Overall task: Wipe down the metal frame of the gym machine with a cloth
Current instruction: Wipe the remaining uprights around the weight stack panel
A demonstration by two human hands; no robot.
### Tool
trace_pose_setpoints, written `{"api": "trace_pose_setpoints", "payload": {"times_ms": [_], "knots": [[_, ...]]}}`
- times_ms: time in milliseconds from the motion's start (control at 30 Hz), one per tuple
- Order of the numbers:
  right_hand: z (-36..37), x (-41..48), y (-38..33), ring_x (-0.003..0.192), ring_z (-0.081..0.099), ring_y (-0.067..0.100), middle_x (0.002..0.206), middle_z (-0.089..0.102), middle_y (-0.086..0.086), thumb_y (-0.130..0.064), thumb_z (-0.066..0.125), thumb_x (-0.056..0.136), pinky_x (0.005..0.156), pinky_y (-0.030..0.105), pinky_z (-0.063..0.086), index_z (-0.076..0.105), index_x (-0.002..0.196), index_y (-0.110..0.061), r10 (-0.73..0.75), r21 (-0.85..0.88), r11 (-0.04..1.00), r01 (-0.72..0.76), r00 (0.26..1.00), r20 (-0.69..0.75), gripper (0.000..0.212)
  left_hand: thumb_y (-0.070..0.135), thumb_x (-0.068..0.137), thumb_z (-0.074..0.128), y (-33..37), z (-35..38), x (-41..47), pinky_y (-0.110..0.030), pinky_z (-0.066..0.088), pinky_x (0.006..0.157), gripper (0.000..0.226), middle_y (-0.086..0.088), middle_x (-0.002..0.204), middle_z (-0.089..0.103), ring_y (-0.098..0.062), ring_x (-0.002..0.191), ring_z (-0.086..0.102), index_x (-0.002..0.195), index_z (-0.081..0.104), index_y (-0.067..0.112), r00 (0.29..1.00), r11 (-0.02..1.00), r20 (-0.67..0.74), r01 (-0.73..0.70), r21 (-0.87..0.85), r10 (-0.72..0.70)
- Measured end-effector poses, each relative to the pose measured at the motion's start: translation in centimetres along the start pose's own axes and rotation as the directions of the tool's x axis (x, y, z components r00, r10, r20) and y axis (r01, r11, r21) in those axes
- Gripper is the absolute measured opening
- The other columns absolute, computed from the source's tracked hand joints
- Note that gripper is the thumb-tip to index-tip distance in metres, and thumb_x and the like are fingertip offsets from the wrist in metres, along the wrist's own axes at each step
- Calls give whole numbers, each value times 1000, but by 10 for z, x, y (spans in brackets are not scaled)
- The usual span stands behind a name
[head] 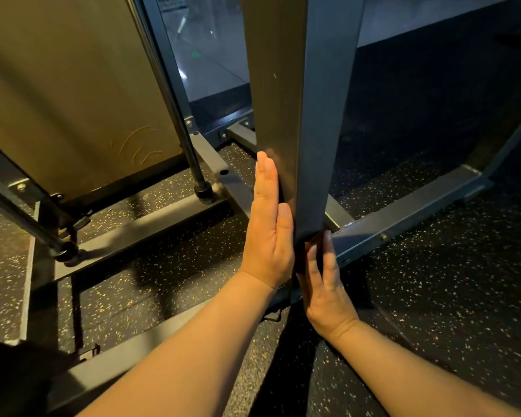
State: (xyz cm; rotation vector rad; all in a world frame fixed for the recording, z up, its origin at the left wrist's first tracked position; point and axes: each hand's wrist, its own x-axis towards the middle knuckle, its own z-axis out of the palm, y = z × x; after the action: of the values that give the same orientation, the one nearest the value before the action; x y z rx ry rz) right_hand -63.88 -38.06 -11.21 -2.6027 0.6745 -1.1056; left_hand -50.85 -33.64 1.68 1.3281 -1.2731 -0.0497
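Note:
A dark metal upright post (301, 100) of the gym machine frame rises in the middle of the head view, meeting the base bar (403, 206) on the floor. My left hand (268, 233) lies flat with straight fingers against the post's left face near its bottom. My right hand (325, 278) has straight fingers set against the post's lower end, at the joint with the base. No cloth shows in either hand; the palms are hidden against the metal.
A brown shrouded weight stack (73, 100) stands at left with guide rods (175, 109) ending in rubber stops (203, 191). Low frame bars (139, 230) cross the speckled rubber floor (433, 296). A glass wall (205, 55) lies behind.

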Motion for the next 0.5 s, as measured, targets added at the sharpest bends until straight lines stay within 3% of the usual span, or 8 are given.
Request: {"api": "trace_pose_setpoints", "payload": {"times_ms": [67,167,267,400,500], "knots": [[-4,16,-4,156,-18,18,168,-27,3,1,60,86,117,50,21,-16,162,-26,-54,22,998,55,998,-42,111,16,108,28,-5,1,-4,-60,12,128,60,-15,173,1,-27,161,3,162,1,17,1000,1000,-4,7,26,-7],[-26,67,-20,159,-8,22,170,-20,0,-20,37,109,127,45,13,-12,163,-25,-152,86,981,174,962,-225,73,16,107,27,-6,4,-2,-61,14,128,60,-19,173,6,-29,161,7,162,3,17,999,1000,-34,-3,17,4],[-48,103,-35,159,4,25,170,-13,-9,-30,34,111,126,46,23,-3,163,-37,-114,230,950,213,918,-380,64,17,106,26,-1,13,-2,-63,16,126,59,-20,172,10,-32,160,11,161,8,7,995,999,-92,23,-37,-26],[-47,99,-39,159,6,21,170,-9,-11,-34,31,112,126,44,23,0,163,-39,-71,276,939,204,903,-424,60,18,106,28,1,16,-6,-63,18,126,59,-18,171,14,-32,160,14,161,13,1,992,997,-116,41,-67,-49],[-58,108,-42,158,9,27,171,-7,-8,-35,30,112,123,58,28,0,163,-39,-84,260,943,209,903,-421,59,18,107,28,14,19,-2,-61,20,126,58,-16,171,19,-28,159,18,160,18,-4,982,992,-173,57,-114,-76]]}}
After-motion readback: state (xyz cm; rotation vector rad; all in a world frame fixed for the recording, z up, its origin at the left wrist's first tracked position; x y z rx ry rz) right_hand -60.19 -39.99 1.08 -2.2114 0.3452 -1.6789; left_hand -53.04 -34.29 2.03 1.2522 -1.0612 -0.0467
